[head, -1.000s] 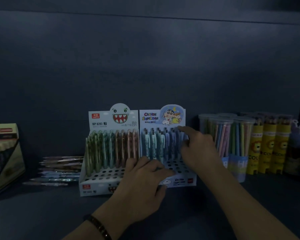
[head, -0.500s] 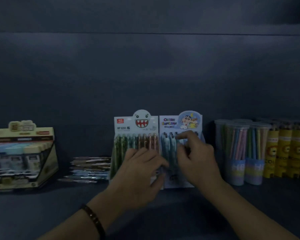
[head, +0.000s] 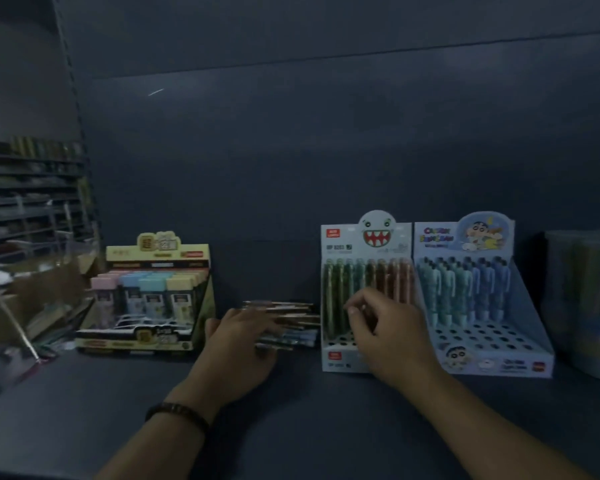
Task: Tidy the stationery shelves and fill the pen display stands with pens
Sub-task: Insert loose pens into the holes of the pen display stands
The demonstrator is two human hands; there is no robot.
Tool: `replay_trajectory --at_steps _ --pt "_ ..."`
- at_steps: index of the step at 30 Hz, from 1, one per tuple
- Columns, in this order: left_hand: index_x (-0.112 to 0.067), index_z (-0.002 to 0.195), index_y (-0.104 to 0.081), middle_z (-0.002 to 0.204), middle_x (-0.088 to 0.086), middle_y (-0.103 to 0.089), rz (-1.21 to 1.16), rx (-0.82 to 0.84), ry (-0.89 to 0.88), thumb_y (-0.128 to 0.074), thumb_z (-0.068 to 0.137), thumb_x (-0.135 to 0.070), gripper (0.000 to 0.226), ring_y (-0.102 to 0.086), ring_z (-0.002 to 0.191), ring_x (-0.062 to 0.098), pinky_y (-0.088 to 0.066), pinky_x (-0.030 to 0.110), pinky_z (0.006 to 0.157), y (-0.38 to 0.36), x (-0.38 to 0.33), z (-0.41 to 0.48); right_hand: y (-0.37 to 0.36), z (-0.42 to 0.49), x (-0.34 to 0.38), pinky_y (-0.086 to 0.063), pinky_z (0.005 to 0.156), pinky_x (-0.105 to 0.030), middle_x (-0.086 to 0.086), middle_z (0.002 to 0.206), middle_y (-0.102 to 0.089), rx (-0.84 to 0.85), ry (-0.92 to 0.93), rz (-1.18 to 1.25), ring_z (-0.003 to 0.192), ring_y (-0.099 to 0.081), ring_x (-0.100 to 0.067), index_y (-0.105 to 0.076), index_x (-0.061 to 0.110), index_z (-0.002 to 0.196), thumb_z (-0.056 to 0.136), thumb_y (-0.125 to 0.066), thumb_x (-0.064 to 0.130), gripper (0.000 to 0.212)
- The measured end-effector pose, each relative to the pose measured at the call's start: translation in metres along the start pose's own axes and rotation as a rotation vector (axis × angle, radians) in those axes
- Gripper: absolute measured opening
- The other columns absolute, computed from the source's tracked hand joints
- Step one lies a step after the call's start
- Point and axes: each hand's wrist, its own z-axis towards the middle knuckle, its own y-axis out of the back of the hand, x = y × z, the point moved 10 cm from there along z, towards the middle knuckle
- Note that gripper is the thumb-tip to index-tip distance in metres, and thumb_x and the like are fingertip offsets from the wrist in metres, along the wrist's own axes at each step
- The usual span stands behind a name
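Two pen display stands sit side by side on the dark shelf. The white monster-face stand (head: 338, 239) holds green and brown pens in its back rows. The blue cartoon stand (head: 534, 320) holds teal and blue pens, and its front holes are bare. A pile of loose pens (head: 291, 311) lies flat just left of the white stand. My left hand (head: 239, 348) rests with its fingers spread over the near end of that pile. My right hand (head: 388, 336) hovers in front of the white stand with loosely curled fingers, and I see nothing in it.
A yellow display box (head: 156, 296) with pastel-capped items stands further left. Clear tubs of pencils (head: 584, 299) stand at the right edge. Beyond the shelf's left end are cardboard boxes (head: 32, 299) and more shelving (head: 28, 199).
My view has swung left. My left hand moved from the front of the stands to the loose pen pile. My right hand moved from the blue stand to the white one.
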Motion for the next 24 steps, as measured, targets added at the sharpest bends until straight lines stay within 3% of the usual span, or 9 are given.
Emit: replay_trajectory --at_steps 3,6,12,17,24 --pt "-0.048 0.119 -0.071 0.135 -0.029 -0.058 0.023 0.035 0.035 -0.069 0.088 -0.034 0.034 -0.049 0.117 0.014 -0.027 0.039 0.089 -0.002 0.003 -0.001 0.003 -0.01 0.005 -0.04 0.05 -0.026 0.017 0.07 -0.06 0.035 0.063 -0.005 0.058 -0.056 -0.011 -0.061 0.031 0.086 0.102 -0.061 0.023 0.018" --pt "-0.047 0.11 -0.072 0.127 -0.024 -0.062 0.028 0.032 0.068 -0.07 0.088 -0.032 0.027 -0.049 0.114 0.016 -0.022 0.037 0.087 -0.002 0.003 -0.002 0.003 -0.013 0.009 -0.04 0.05 -0.027 0.017 0.071 -0.06 0.031 0.069 0.006 0.058 -0.055 -0.013 -0.061 0.031 0.084 0.101 -0.062 0.021 0.019" --pt "-0.048 0.114 -0.068 0.127 -0.023 -0.055 0.088 0.076 0.072 -0.065 0.095 -0.037 0.022 -0.042 0.115 0.017 -0.024 0.039 0.086 -0.008 0.0 -0.004 -0.004 -0.015 0.009 -0.043 0.052 -0.033 0.017 0.069 -0.06 0.068 0.055 -0.007 0.058 -0.055 -0.013 -0.062 0.03 0.082 0.099 -0.064 0.021 0.019" --pt "-0.048 0.114 -0.058 0.128 -0.029 -0.049 0.127 0.098 0.061 -0.059 0.092 -0.039 0.023 -0.037 0.116 0.015 -0.025 0.04 0.088 -0.01 -0.002 -0.006 -0.004 -0.016 0.006 -0.039 0.051 -0.025 0.019 0.067 -0.059 0.087 0.027 -0.012 0.058 -0.054 -0.01 -0.063 0.03 0.082 0.1 -0.064 0.022 0.02" --pt "-0.045 0.111 -0.059 0.121 -0.025 -0.048 0.123 0.119 0.054 -0.055 0.09 -0.036 0.023 -0.036 0.114 0.016 -0.029 0.045 0.095 -0.013 -0.003 -0.008 -0.002 -0.016 0.008 -0.037 0.05 -0.018 0.018 0.069 -0.06 0.091 0.023 -0.004 0.059 -0.055 -0.009 -0.065 0.029 0.082 0.098 -0.066 0.02 0.019"
